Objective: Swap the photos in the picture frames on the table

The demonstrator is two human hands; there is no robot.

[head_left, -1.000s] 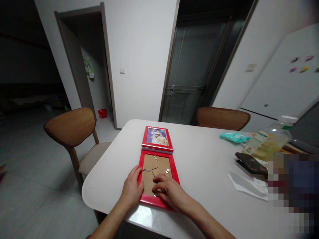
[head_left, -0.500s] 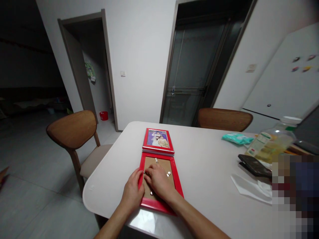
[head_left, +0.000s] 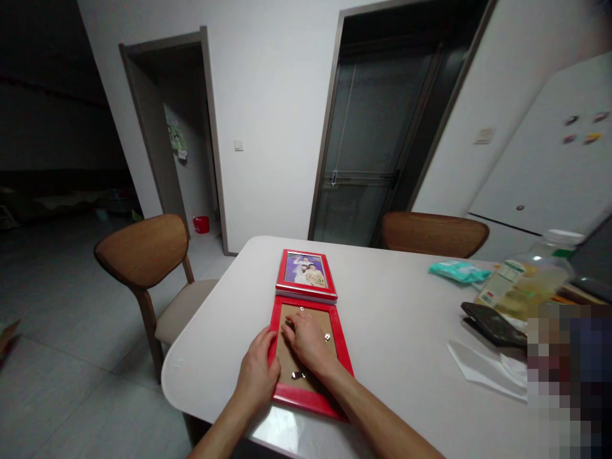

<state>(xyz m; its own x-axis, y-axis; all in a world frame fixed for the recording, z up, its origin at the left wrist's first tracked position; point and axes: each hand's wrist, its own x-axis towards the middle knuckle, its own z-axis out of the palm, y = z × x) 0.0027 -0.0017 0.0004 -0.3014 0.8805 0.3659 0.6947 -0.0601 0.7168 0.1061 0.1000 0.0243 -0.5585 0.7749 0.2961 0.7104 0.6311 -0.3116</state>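
A red picture frame (head_left: 313, 396) lies face down on the white table, its brown backing board (head_left: 287, 360) showing. Small metal clips sit on the board: a top clip (head_left: 301, 308), a right clip (head_left: 327, 336) and a bottom clip (head_left: 297, 375). My left hand (head_left: 258, 370) grips the frame's left side, thumb near the board's edge. Over the upper left of the board is my right hand (head_left: 306, 338), its fingers bent and close together; whatever lies under the fingertips is hidden. Just beyond, a second red frame (head_left: 282, 280) lies face up with a photo in it.
Toward the right are a teal packet (head_left: 459, 272), a large clear bottle (head_left: 526, 274) with yellowish contents, a dark phone-like object (head_left: 492, 325) and white paper (head_left: 473, 373). Wooden chairs stand at the left (head_left: 143, 248) and far side (head_left: 435, 234).
My right hand's fingertips have shifted slightly up and away from the frame's left edge. More of the bottom clip shows. My left hand keeps its hold. The view has shifted a little.
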